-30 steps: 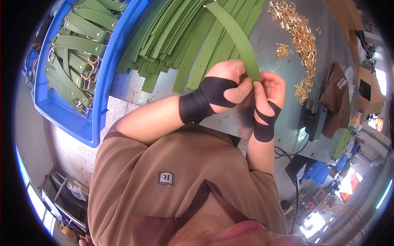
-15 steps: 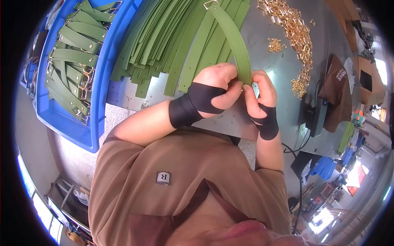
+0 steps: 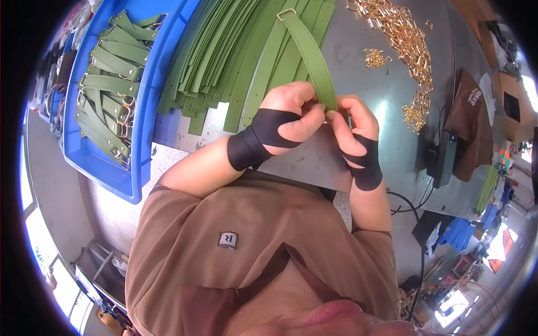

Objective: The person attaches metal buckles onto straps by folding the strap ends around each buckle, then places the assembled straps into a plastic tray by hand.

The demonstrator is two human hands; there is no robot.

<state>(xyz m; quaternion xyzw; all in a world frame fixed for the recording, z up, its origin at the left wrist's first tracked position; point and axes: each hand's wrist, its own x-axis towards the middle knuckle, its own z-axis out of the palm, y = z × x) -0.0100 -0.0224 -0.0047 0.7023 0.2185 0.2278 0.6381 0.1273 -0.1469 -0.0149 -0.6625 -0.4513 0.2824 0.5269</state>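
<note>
A green strap (image 3: 309, 53) with a metal ring (image 3: 286, 14) at its far end runs down to my hands, its near end pinched between them. My left hand (image 3: 291, 115), in a black wrist wrap, closes its fingers on the strap's left side. Close beside it, my right hand (image 3: 353, 126), wrapped likewise, grips the same end from the right. A small shiny bit of metal shows between the fingertips. Behind the hands lie many loose green strips (image 3: 216, 56), some with punched holes.
A blue tray (image 3: 147, 112) at the left holds many finished-looking green straps with rings. Gold rings (image 3: 412, 47) and small gold piles (image 3: 375, 58) lie at the right on the metal table (image 3: 358, 73). Beyond are a black device (image 3: 444, 159) and a brown cloth (image 3: 471, 123).
Both hands have moved slightly left with the strap still held. A small piece of metal now shows at its near end. The strap's ring end has come more into view.
</note>
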